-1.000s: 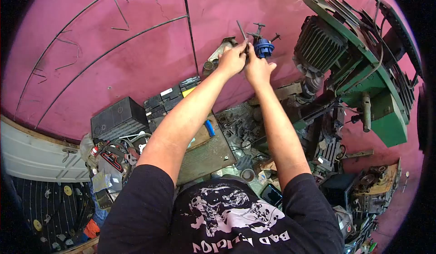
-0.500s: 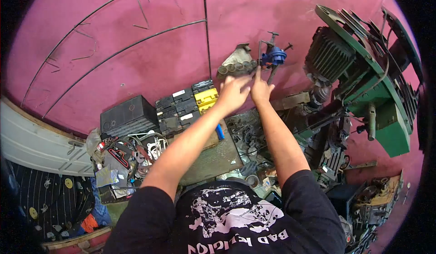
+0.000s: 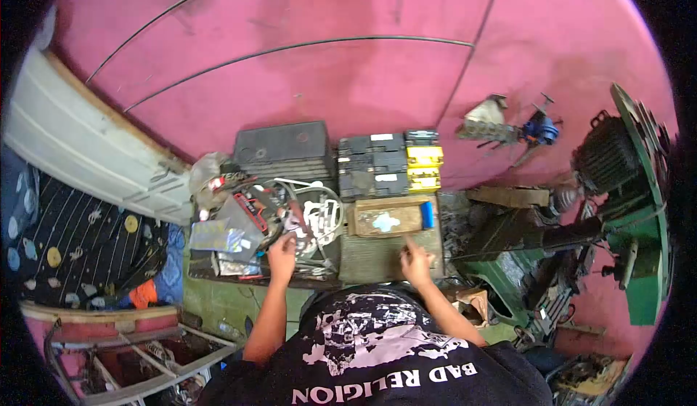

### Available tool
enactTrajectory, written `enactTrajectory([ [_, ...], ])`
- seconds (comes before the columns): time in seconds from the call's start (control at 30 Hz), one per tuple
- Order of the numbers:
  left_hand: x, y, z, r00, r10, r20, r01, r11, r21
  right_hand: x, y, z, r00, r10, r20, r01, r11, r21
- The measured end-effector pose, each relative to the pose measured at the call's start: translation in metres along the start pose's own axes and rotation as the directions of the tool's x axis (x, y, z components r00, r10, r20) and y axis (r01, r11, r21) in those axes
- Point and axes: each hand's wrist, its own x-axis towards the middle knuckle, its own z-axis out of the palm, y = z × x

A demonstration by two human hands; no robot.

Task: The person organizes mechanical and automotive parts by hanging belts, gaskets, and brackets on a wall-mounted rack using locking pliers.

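Observation:
My left hand (image 3: 282, 255) is at the front of a jumble of parts on the left of the table. Its fingers are bunched beside a dark red part (image 3: 296, 218) and white gasket-like pieces (image 3: 319, 221). What they hold, if anything, is hidden. My right hand (image 3: 416, 264) hovers over the table's front right, its index finger stretched forward and the other fingers partly bent. I make out nothing in it. Just beyond that finger lies a shallow wooden box (image 3: 361, 226) with a pale blue patch inside and a blue block (image 3: 427, 216) at its right end.
Black batteries (image 3: 374, 163) and yellow ones (image 3: 423, 168) stand behind the box. A large black case (image 3: 283, 144) sits left of them. A green machine (image 3: 630, 264) is at the right. A blue tool (image 3: 541, 128) hangs on the pink wall.
Both hands have come down from the wall by the blue tool to the table. They are now farther apart, the left one by the jumbled parts. The view has turned left.

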Motion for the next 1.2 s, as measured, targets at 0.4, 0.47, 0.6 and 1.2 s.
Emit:
enactTrajectory([
  [0.4,0.081,-0.057,-0.108,0.936,0.247,-0.250,-0.176,0.945,0.276,0.080,-0.212,0.090,0.838,-0.506,0.206,0.505,0.861,0.059],
  [0.47,0.101,-0.030,-0.112,0.895,0.415,-0.166,-0.351,0.883,0.311,0.090,-0.247,0.107,0.812,-0.541,0.222,0.547,0.836,0.036],
  [0.6,0.152,-0.014,-0.098,0.902,0.390,0.187,-0.428,0.744,0.514,0.107,-0.275,0.151,0.861,-0.384,0.332,0.481,0.828,-0.288],
  [1.2,0.091,-0.003,-0.070,0.688,0.675,0.266,-0.725,0.628,0.283,0.042,-0.285,0.046,0.966,-0.249,0.065,0.246,0.968,0.051],
])
